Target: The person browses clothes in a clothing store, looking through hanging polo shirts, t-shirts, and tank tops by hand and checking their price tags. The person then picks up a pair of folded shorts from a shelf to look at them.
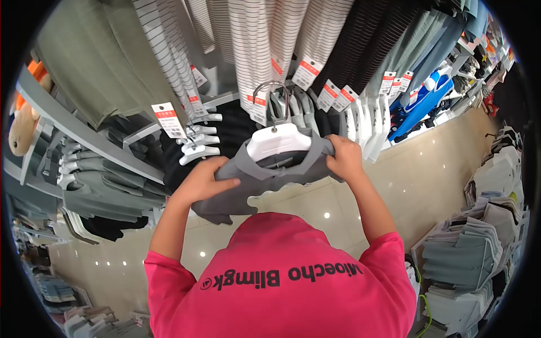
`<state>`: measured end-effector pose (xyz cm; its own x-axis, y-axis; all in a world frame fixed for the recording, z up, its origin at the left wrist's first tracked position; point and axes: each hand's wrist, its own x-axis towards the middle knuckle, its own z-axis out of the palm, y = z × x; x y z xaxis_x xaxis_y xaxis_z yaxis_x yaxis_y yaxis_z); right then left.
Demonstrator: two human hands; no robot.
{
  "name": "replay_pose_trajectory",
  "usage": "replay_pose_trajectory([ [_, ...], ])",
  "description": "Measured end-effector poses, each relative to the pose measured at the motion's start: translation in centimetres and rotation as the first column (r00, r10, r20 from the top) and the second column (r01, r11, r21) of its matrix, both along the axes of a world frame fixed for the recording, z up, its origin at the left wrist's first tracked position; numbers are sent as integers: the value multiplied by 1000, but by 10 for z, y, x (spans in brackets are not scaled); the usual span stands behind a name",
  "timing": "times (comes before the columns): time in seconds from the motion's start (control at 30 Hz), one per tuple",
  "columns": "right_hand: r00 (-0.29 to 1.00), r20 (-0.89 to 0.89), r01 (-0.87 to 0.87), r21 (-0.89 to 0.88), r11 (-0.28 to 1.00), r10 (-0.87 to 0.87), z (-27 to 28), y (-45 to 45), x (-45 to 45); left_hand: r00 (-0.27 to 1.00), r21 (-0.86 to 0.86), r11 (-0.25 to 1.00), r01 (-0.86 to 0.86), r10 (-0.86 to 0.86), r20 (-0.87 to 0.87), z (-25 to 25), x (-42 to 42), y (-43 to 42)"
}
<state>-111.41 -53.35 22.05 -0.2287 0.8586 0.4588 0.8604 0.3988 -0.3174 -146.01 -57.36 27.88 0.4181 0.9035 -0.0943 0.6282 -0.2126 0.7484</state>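
A dark grey collared shirt (pixel 236 195) hangs on a white hanger (pixel 276 142) in front of my chest. The hanger's metal hook (pixel 286 93) points up, its shank rising from the middle. My left hand (pixel 202 181) grips the shirt's left shoulder, thumb over the front and the other fingers hidden behind the cloth. My right hand (pixel 345 158) is closed on the opposite shoulder, fingers curled over the fabric. Just beyond the hanger are striped garments (pixel 253 56) with red and white price tags (pixel 307 73).
Olive cloth (pixel 98 62) and black garments (pixel 366 45) hang beyond. White hangers (pixel 200 152) with dark clothes sit close to my left hand. A curved grey rail (pixel 84 127) runs along the left. Folded clothes (pixel 459 259) are stacked at right, above a shiny tiled floor (pixel 406 186).
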Motion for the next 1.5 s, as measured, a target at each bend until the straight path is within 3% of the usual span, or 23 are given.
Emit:
replay_pose_trajectory([
  [0.03,1000,-3,11,-3,1000,-11,1,-3,-10,1000,-3,1000,11,-11,-3,2,-6,0],
  [0.13,1000,-24,20,29,999,-19,1,-8,-37,950,-249,931,269,-214,226,-9,-27,0],
  [0.23,997,-30,68,-102,992,-71,-5,-15,-57,900,-467,869,161,65,431,-22,-39,-8],
  [0.27,996,-29,82,-109,991,-86,-6,-19,-64,901,-474,863,174,55,431,-29,-46,-9],
  [0.33,988,-135,91,95,991,-77,-4,-28,-81,909,-302,935,184,-44,415,-45,-58,-10],
  [0.37,987,-132,104,85,991,-92,1,-37,-92,907,-312,929,197,-52,417,-44,-62,-11],
  [0.43,944,-309,182,196,964,-116,8,-60,-116,948,-250,961,116,-32,317,-37,-66,-15],
  [0.5,964,-251,141,192,971,-90,4,-75,-132,930,-259,959,112,-9,367,-59,-75,-13],
  [0.57,964,-137,-208,150,967,229,1,-77,-152,910,-262,960,100,18,415,-67,-80,-11],
  [0.77,963,151,-232,51,971,222,-8,-67,-188,847,-319,946,50,130,516,-78,-92,-14],
  [0.9,943,191,-264,-67,962,272,-16,-71,-185,848,-347,937,38,153,507,-91,-98,-15],
  [0.97,888,144,-420,-137,897,437,-20,-70,-183,860,-353,934,51,139,491,-96,-96,-15],
  [1.0,887,146,-418,-144,897,437,-22,-71,-183,880,-329,942,60,106,463,-96,-94,-15],
  [1.07,855,83,-466,-310,829,512,-29,-71,-185,898,-306,950,66,78,434,-98,-92,-16],
  [1.1,852,84,-470,-310,826,517,-32,-71,-187,913,-303,949,81,51,404,-99,-92,-16],
  [1.17,945,94,-249,-414,875,313,-37,-69,-194,928,-294,952,83,34,372,-98,-91,-16],
  [1.2,941,93,-261,-411,873,326,-38,-67,-198,934,-314,946,86,33,355,-94,-90,-17],
  [1.23,969,93,-158,-471,868,227,-39,-63,-203,941,-334,939,87,32,337,-92,-89,-18],
  [1.27,987,100,-54,-529,847,126,-40,-60,-207,938,-261,963,71,25,346,-98,-89,-22],
  [1.3,997,9,-63,-558,827,82,-54,-55,-208,938,-257,965,57,36,344,-98,-89,-24],
  [1.37,965,-155,-260,-439,860,213,-62,-48,-209,968,-249,962,111,-48,247,-98,-89,-29],
  [1.43,957,-147,-287,-399,871,248,-64,-45,-215,954,-229,968,106,-34,298,-97,-87,-36],
  [1.5,952,-68,-297,-435,850,298,-85,-45,-219,980,-289,955,61,-3,198,-97,-87,-40],
])
